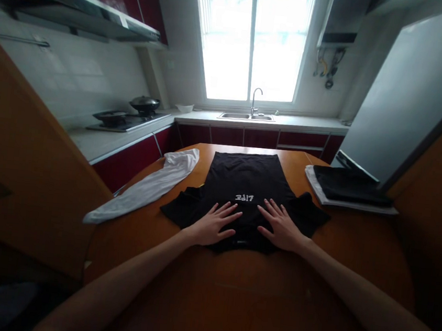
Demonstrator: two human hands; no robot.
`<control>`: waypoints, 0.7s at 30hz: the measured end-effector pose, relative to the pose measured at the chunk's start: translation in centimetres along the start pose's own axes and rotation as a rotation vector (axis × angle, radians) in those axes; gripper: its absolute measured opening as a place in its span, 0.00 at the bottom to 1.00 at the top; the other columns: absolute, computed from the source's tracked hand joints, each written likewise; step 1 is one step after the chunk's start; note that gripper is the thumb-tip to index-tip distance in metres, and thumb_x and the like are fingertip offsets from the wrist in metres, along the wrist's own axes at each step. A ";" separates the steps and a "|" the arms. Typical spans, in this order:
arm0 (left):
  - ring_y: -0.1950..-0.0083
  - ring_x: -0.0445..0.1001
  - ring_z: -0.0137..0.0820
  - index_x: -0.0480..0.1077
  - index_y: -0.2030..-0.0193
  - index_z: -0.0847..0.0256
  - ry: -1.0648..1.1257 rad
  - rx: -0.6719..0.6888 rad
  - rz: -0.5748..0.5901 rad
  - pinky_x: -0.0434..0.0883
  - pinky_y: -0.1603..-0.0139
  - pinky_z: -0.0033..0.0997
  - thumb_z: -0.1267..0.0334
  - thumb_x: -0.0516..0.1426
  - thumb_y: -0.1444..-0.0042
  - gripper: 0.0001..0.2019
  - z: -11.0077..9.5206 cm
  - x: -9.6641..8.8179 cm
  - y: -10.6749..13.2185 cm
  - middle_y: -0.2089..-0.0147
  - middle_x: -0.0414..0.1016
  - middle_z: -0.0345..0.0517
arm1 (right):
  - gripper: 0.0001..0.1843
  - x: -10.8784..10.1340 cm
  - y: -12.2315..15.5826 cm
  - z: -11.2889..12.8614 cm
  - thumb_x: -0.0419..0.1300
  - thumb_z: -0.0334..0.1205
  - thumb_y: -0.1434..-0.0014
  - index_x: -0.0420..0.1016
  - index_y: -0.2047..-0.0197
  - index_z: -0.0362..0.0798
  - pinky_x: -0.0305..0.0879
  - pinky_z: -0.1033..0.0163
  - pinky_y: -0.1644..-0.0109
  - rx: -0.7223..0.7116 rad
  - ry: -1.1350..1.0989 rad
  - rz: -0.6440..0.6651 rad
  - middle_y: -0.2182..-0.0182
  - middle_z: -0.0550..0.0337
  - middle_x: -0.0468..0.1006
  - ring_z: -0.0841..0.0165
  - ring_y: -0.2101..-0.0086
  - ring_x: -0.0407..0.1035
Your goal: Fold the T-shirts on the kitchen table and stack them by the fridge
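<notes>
A black T-shirt (pixel 249 174) with white lettering on its chest lies spread out on the wooden table (pixel 254 295). Its collar is toward me, its hem toward the window, and the short sleeves stick out to both sides. My left hand (pixel 215 224) rests flat on the shirt's left upper part, fingers spread. Flat on the right upper part is my right hand (pixel 280 227), its fingers spread too. The lettering sits between and just beyond my fingertips. Neither hand grips the cloth.
A crumpled white garment (pixel 147 187) lies along the table's left edge. Folded black and white clothes (pixel 349 187) are stacked at the right. Behind the table are a counter with a sink (pixel 245 116), a stove with pans (pixel 144 104) and a fridge (pixel 406 90).
</notes>
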State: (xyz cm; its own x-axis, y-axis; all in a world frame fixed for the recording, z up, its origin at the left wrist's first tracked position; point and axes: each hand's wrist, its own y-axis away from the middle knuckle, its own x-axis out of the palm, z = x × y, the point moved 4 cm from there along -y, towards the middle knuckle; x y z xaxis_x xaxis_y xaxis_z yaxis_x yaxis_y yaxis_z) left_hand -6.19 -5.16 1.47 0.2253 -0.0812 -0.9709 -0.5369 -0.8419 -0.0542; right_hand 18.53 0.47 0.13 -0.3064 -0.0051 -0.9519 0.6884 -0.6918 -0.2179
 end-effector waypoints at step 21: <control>0.24 0.53 0.46 0.66 0.32 0.43 0.230 0.277 -0.006 0.53 0.26 0.53 0.52 0.54 0.31 0.22 -2.8 -2.9 1.8 0.27 0.60 0.45 | 0.11 -3.4 2.4 3.4 0.62 0.39 0.36 0.84 0.53 0.57 0.59 0.46 0.32 -0.399 -0.475 0.010 0.40 0.56 0.74 0.58 0.34 0.59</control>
State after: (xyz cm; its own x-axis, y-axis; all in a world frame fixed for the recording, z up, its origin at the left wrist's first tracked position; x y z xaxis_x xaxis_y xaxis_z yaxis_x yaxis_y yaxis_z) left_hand -5.58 -7.91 4.87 0.3894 -0.2212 -0.8941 -0.7280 -0.6686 -0.1517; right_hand 18.99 -3.57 3.57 -0.4944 -0.3947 -0.7744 0.8575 -0.3673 -0.3603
